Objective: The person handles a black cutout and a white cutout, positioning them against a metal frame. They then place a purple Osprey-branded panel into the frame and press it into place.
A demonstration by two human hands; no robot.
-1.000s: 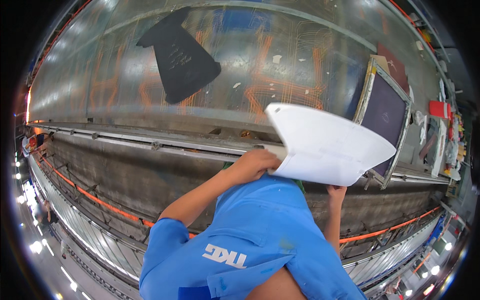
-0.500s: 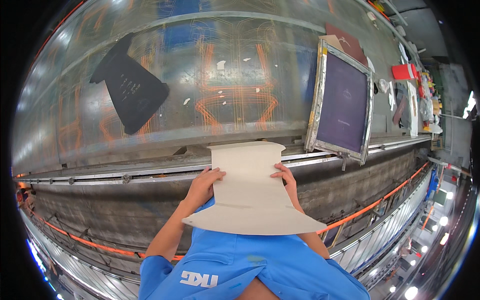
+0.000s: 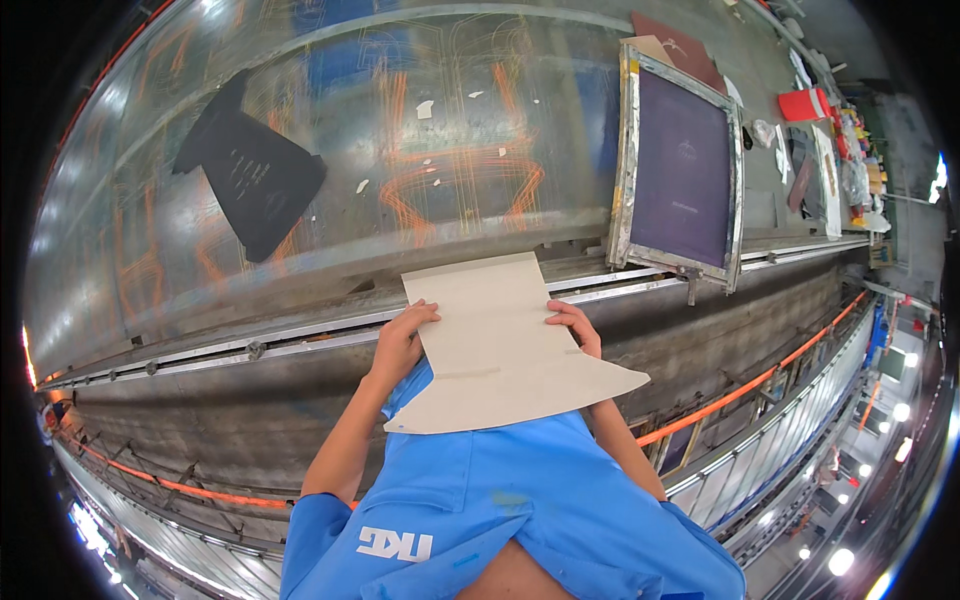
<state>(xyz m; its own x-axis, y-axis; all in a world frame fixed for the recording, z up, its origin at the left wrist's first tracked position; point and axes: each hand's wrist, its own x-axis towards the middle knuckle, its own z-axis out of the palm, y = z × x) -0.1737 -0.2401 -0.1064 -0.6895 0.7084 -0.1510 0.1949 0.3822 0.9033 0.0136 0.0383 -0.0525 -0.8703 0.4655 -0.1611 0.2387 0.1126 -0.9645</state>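
Observation:
Before my body I hold a beige, stiff-looking cut panel (image 3: 480,335), narrow at its far end and flared with a curved edge on my side. My left hand (image 3: 403,338) grips its left edge with the fingertips on top; the thumb is partly hidden. At the opposite edge, my right hand (image 3: 575,325) grips with its fingers curled over the top, the rest under the panel. The panel slants slightly, right side farther out, its far end over the table's edge. A black cut panel (image 3: 255,185) with small light marks lies flat on the table to the left.
A metal-framed printing screen (image 3: 683,175) with purple mesh stands at the table's right, overlapping brown sheets. White scraps (image 3: 425,109) dot the line-marked table (image 3: 340,205). A metal rail (image 3: 330,343) runs along its near edge. Beyond the screen are a red container (image 3: 803,105) and clutter.
The beige panel has turned counterclockwise, and its flared near edge has moved away from me. Its far end, with projecting corners before, now shows a straight edge. Both hands keep their hold.

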